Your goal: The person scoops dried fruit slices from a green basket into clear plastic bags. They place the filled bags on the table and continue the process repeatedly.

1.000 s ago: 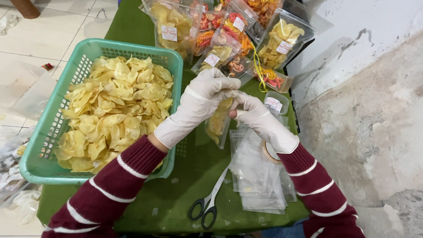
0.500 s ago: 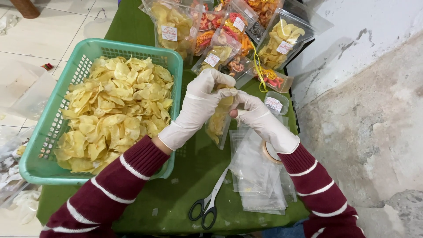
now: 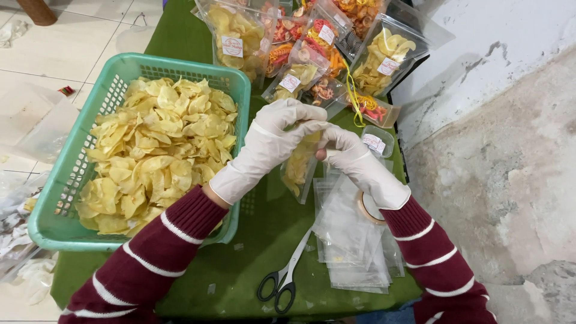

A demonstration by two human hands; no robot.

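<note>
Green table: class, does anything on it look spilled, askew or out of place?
Little stands out. Small pale crumbs lie loose on the green table, and the stack of empty clear bags is fanned out unevenly. The chips stay inside the basket.

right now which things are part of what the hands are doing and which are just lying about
In use:
left hand and right hand, both gripping the top of the clear bag of chips
green basket of yellow chips

Lying about:
scissors
stack of empty clear bags
tape roll
filled snack bags
</note>
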